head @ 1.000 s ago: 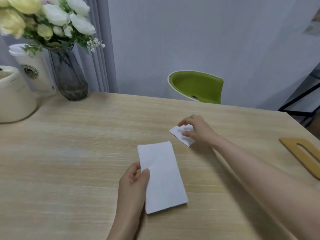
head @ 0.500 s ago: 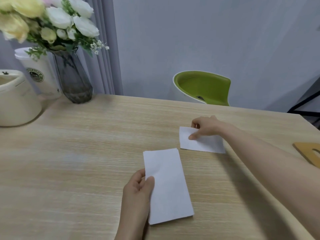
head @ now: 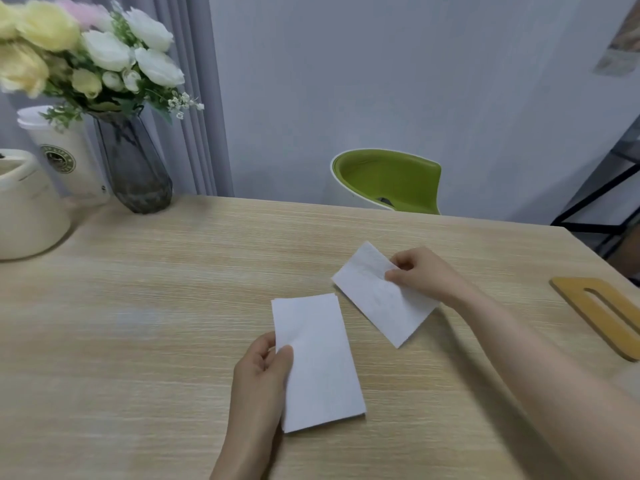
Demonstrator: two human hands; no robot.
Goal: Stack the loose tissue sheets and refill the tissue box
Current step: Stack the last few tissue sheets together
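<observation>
A folded white tissue stack (head: 317, 362) lies flat on the wooden table (head: 138, 306), a little right of centre. My left hand (head: 263, 372) pinches its left edge, thumb on top. To its upper right, a second white tissue sheet (head: 377, 299) is tilted diagonally, its far end lifted off the table. My right hand (head: 420, 275) grips this sheet at its right edge. A flat wooden lid with a long slot (head: 602, 313) lies at the table's right edge. The tissue box body is not in sight.
A dark glass vase of yellow and white flowers (head: 133, 164) stands at the back left, with a white cup (head: 65, 154) and a cream container (head: 27, 206) beside it. A green chair (head: 391, 181) sits behind the table. A black metal frame (head: 602, 192) is at the far right.
My right hand has drawn the second tissue nearer the stack and turned it diagonal, lifting its far end. My left hand has stayed on the stack.
</observation>
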